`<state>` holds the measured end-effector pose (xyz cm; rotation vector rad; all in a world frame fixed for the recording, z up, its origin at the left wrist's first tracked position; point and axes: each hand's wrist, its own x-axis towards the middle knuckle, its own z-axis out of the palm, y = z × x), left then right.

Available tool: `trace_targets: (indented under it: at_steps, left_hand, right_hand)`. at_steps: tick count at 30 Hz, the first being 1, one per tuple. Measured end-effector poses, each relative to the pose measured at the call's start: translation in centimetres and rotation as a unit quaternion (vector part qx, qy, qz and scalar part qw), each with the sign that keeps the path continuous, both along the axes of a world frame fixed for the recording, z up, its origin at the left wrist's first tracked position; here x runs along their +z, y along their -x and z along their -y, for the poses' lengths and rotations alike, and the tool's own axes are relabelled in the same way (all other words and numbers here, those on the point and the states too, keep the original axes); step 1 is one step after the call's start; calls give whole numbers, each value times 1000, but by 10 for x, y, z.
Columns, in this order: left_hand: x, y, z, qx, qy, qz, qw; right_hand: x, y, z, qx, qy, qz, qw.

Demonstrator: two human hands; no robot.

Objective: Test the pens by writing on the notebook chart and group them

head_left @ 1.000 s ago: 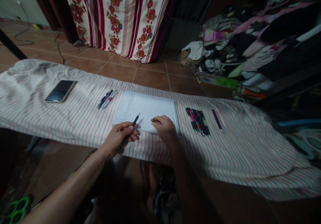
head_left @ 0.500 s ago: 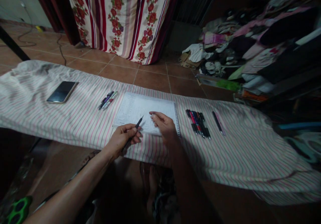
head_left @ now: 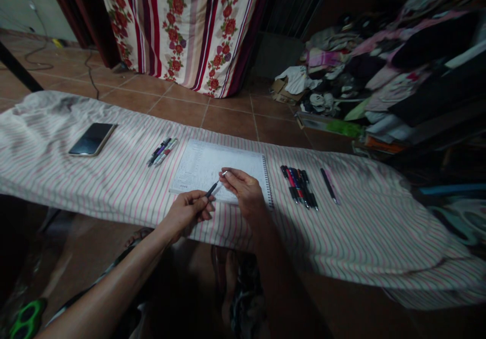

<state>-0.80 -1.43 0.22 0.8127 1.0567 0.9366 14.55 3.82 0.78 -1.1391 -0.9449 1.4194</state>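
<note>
A spiral notebook (head_left: 212,164) lies open on a striped cloth (head_left: 114,187) in front of me. My left hand (head_left: 186,212) is closed round a dark pen (head_left: 211,189), held tip-up over the notebook's near edge. My right hand (head_left: 245,189) hovers beside it, fingers pinched on a small pale piece at the pen's tip; I cannot make out what it is. A few pens (head_left: 161,150) lie left of the notebook. Several more pens (head_left: 299,184) lie in a row to its right, with a single pen (head_left: 329,183) further right.
A dark phone (head_left: 92,139) lies on the cloth at the left. Beyond the cloth is a brown tiled floor (head_left: 228,116), a floral curtain (head_left: 190,25) and a pile of clothes (head_left: 379,60) at the right. A green object (head_left: 26,319) sits at the bottom left.
My right hand has lifted off the notebook and moved up to the pen's tip. My left hand has tilted the pen slightly toward it.
</note>
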Motion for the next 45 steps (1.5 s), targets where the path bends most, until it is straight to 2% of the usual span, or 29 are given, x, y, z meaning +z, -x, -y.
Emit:
trace_targets:
  at_steps: [9, 45]
  left_hand:
    - [0, -1, -1, 4, -4, -8, 1000]
    - [1, 0, -2, 9, -18, -24, 1000]
  right_hand:
    - [1, 2, 2, 24, 3, 33, 999]
    - [0, 2, 3, 82, 6, 41, 996]
